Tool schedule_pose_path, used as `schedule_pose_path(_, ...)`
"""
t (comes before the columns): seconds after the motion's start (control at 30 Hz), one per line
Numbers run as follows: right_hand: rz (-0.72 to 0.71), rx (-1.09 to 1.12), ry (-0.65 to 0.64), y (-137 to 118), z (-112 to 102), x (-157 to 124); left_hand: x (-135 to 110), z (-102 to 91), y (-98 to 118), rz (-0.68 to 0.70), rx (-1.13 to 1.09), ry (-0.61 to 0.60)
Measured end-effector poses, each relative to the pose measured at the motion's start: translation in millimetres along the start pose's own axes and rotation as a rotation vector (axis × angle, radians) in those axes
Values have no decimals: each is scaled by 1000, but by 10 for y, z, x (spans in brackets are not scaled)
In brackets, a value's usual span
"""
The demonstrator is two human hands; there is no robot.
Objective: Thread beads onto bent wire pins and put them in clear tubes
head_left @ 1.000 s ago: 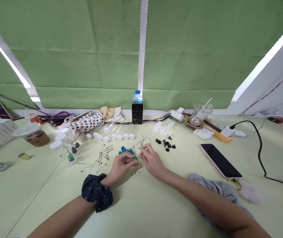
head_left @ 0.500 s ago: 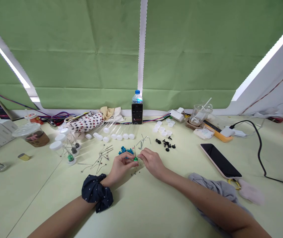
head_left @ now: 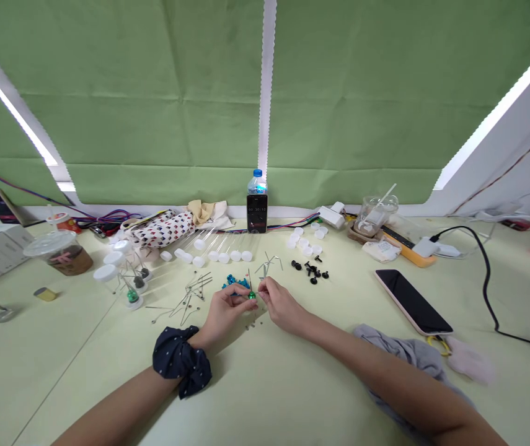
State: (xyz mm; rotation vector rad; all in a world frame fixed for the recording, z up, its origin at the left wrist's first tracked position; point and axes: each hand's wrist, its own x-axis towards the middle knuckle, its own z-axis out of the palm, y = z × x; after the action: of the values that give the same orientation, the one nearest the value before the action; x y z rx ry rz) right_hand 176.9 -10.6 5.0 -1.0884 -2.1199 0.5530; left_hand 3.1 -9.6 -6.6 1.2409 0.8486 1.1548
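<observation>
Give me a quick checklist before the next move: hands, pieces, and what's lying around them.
1. Green piece held: ok, at the fingertips of the left hand.
2. Thin rod upright: ok, it rises from the green piece, nearly vertical.
3. Right hand alongside: ok, its fingertips are drawn together beside the green piece.
4. Right fingertips holding a part: cannot tell, too small to make out.
5. Blue pieces clear of the left hand: cannot tell, they lie just beyond its fingers.
6. Loose metal rods gathered neatly: not ok, scattered.
</observation>
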Motion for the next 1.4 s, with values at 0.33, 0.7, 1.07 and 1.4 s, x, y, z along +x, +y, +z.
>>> schedule_pose_path(0.33,-88,-70,120,-30,-9,10,-8,14,-7,17,22,-30)
schedule_pose_path(0.7,-18,-29,12,-13,9,-4,-15,39,21,26,31,-35)
schedule_pose_path(1.07,-132,71,97,-12,-21,35,-12,34,27,25,21,-36)
schedule_pose_path(1.4,-64,-96,139,-19,35,-11,-21,36,-5,54,49,-70)
